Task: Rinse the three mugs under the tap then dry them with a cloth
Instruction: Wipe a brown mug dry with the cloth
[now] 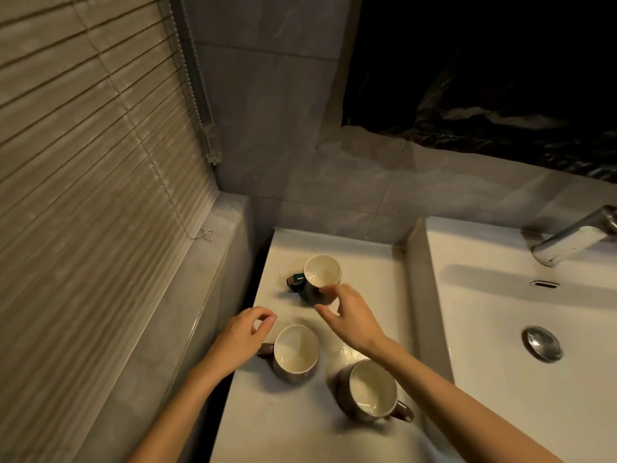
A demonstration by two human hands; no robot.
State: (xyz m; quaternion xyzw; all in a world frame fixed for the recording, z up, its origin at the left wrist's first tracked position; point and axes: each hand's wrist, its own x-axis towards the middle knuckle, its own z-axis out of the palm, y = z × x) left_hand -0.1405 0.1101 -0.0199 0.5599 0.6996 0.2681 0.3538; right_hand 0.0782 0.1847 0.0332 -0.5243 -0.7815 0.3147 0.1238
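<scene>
Since the dark green mug [322, 279] is standing farthest from me, upright at the back of the white worktop [367, 253] with its handle turned left, I am stretching my right hand [350, 315] over to it. My fingers are spreading in an arc round its near side, shaping for a grip on the body because the handle is pointing away from that hand. The blur is leaving me unsure whether a fingertip is already touching the wall, and nothing is closing on it yet.

The two brown mugs are sitting nearer me, also mouth up: the left brown mug [295, 354] with its handle pointing left, the right brown mug [372, 390] with its handle pointing toward me and right. My left hand [243, 335] is hovering just beside the left one's handle, fingers loosely curled and holding nothing, likely placed to take that handle.

All three are looking empty and are sitting beside the basin [484, 329], well apart from the tap [574, 240], which is showing no water. So I am judging the rinsing as not begun, and no cloth is showing anywhere.
</scene>
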